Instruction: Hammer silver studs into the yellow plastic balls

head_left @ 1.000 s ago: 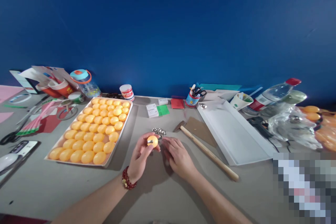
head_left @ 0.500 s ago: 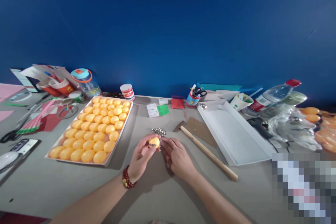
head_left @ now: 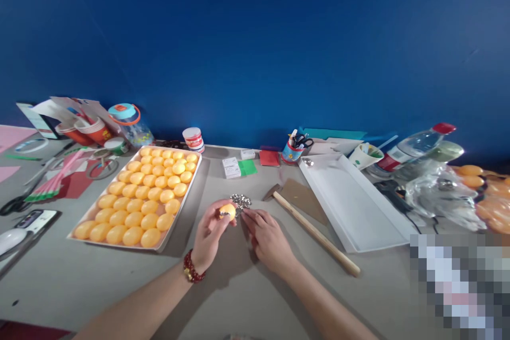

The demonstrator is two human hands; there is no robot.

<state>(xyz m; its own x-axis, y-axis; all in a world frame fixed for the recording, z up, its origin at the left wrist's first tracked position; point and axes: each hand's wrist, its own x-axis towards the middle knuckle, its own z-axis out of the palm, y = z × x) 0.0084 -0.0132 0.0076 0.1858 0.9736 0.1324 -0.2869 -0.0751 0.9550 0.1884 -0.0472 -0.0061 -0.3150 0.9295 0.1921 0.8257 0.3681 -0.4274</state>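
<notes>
Between the thumb and fingers of my left hand is an orange ping-pong ball. A dark, shiny band shows on the ball's near side, too small to make out. My right hand reaches down to the near edge of a pile of small shiny silver pieces on the table. Its fingers are bent and close together, and whatever lies under the fingertips is hidden. To the left, rows of the same orange balls fill a shallow white box.
A wooden-handled hammer lies right of my hands, beside a brown card. Beyond it is a white tray. Small white boxes, a red-lidded bottle and a pen cup stand near the blue wall.
My left hand has shifted slightly left with the ball, turning it a little. My right fingertips have come away from the ball and now rest at the silver pile.
</notes>
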